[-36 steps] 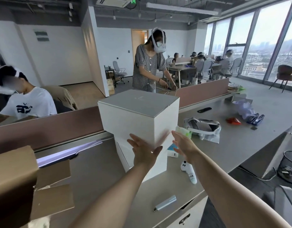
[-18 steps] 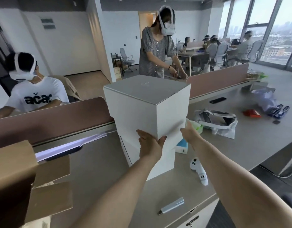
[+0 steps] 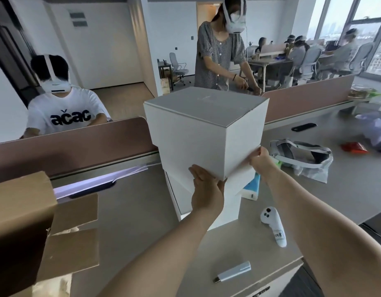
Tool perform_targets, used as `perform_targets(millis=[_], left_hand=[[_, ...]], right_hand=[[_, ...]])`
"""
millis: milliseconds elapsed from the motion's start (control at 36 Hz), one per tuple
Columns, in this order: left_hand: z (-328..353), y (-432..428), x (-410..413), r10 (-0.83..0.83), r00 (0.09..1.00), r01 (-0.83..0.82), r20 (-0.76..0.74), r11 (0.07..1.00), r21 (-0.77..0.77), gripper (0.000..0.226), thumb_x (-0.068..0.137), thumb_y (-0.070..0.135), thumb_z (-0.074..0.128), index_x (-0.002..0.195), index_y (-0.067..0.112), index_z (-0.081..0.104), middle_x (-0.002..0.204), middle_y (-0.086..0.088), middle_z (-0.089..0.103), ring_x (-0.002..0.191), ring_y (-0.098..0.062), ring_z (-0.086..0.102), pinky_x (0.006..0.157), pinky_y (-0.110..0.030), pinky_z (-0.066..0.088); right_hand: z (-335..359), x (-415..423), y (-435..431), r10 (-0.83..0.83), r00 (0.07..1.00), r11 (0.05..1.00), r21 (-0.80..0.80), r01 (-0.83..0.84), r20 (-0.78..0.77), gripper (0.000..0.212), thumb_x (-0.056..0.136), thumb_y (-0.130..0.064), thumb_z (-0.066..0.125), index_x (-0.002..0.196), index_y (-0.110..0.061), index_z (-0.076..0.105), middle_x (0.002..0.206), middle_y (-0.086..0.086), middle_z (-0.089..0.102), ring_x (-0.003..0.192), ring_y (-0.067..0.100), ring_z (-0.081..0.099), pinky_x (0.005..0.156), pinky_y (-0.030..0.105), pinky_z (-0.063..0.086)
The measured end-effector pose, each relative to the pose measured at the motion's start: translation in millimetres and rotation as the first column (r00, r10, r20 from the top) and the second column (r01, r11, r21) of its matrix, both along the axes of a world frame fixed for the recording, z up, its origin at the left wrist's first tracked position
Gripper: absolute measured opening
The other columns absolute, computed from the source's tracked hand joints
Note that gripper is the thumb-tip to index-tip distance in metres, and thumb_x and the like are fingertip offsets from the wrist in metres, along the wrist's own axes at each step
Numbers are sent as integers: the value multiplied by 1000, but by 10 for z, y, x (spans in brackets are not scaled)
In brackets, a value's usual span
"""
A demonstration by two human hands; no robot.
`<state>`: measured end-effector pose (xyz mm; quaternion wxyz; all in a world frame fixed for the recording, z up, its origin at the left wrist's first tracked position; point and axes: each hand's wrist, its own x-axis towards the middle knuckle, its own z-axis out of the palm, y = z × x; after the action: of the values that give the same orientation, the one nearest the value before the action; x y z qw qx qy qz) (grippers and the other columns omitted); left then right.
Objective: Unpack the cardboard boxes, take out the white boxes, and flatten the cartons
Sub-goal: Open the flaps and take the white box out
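Note:
A large white box (image 3: 206, 133) sits askew on top of a second white box (image 3: 229, 207) on the grey desk (image 3: 131, 221). My left hand (image 3: 206, 194) lies flat, fingers straight, against the upper box's near bottom corner. My right hand (image 3: 260, 160) presses on the lower edge of its right face. An open brown cardboard carton (image 3: 20, 221) with loose flaps stands at the left edge of the desk; its inside is hidden.
A white controller (image 3: 273, 226) and a grey-blue utility knife (image 3: 234, 274) lie near the desk's front edge. A headset in a plastic bag (image 3: 301, 155) and a blue pack (image 3: 252, 187) lie right of the stack. Two people work behind the pink divider (image 3: 67, 151).
My hands went from spread fingers beside the upper box to pressing on its lower edges. The view moved closer and tilted down.

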<state>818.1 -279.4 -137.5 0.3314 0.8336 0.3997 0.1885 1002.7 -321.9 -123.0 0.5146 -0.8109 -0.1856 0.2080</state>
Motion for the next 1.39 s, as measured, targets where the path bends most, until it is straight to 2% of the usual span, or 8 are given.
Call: perform_targets(millis=[139, 250, 333, 417, 556, 806, 1000, 1389], left_hand=[[-42, 123, -193, -31, 998, 31, 51, 1000, 5, 115, 85, 63, 51, 147, -6, -16, 160, -15, -10, 149, -21, 6, 112, -29, 25], [-44, 338, -357, 48, 986, -29, 160, 992, -119, 124, 67, 87, 46, 143, -6, 12, 149, -17, 37, 137, -28, 38, 107, -43, 38], [3, 456, -541, 28, 989, -19, 145, 998, -61, 85, 84, 57, 61, 132, -7, 33, 109, -11, 62, 108, -32, 57, 80, -31, 44], [44, 601, -703, 33, 989, -37, 147, 999, 20, 42, 89, 43, 64, 96, 5, 48, 69, 1, 53, 73, -25, 56, 57, -28, 32], [49, 791, -834, 36, 992, -39, 122, 999, 23, 44, 91, 48, 59, 108, 8, 59, 94, -4, 70, 87, -20, 64, 78, -35, 52], [18, 849, -930, 5, 997, -17, 73, 985, 172, 39, 97, 42, 51, 115, 9, 61, 108, -1, 71, 97, -21, 66, 74, -27, 50], [44, 773, -913, 27, 1000, -24, -5, 964, 266, 38, 99, 40, 49, 100, 5, 62, 75, -1, 62, 63, -18, 56, 47, -22, 32], [129, 785, -920, 24, 996, -6, -82, 976, 219, 42, 98, 44, 49, 90, 5, 64, 76, -7, 64, 76, -27, 62, 66, -32, 46]], right_hand=[[-41, -72, -63, -22, 999, 1000, 24, 21, 48, 41, 87, 4, 43, 128, -4, 43, 99, 10, 49, 87, 21, 44, 72, 32, 38], [-43, -159, -125, 27, 993, 997, 72, -35, 111, 43, 86, 4, 44, 127, -9, 44, 91, 22, 47, 80, 22, 43, 69, 33, 37], [-10, -243, -160, 92, 985, 991, 87, -105, 148, 38, 92, 0, 48, 128, -13, 45, 97, 16, 54, 83, 24, 50, 70, 31, 39], [-37, -280, -144, 124, 968, 988, 65, -141, 217, 34, 95, -14, 55, 128, -13, 47, 113, 16, 61, 94, 29, 59, 76, 32, 42], [-74, -316, -79, 142, 930, 989, -8, -148, 340, 28, 95, -24, 55, 120, -11, 56, 103, 12, 66, 88, 31, 62, 75, 38, 50], [-154, -356, -64, 114, 912, 990, 30, -136, 394, 16, 95, -24, 55, 105, -14, 63, 82, -2, 60, 83, 33, 65, 77, 45, 54], [-174, -339, -50, 73, 920, 994, 48, -99, 385, 20, 97, -34, 50, 96, -23, 66, 76, 1, 62, 77, 37, 64, 74, 50, 55], [-196, -388, -106, -10, 954, 985, 170, -42, 299, 23, 98, -15, 51, 95, 4, 64, 74, 23, 61, 72, 45, 59, 75, 55, 52]])
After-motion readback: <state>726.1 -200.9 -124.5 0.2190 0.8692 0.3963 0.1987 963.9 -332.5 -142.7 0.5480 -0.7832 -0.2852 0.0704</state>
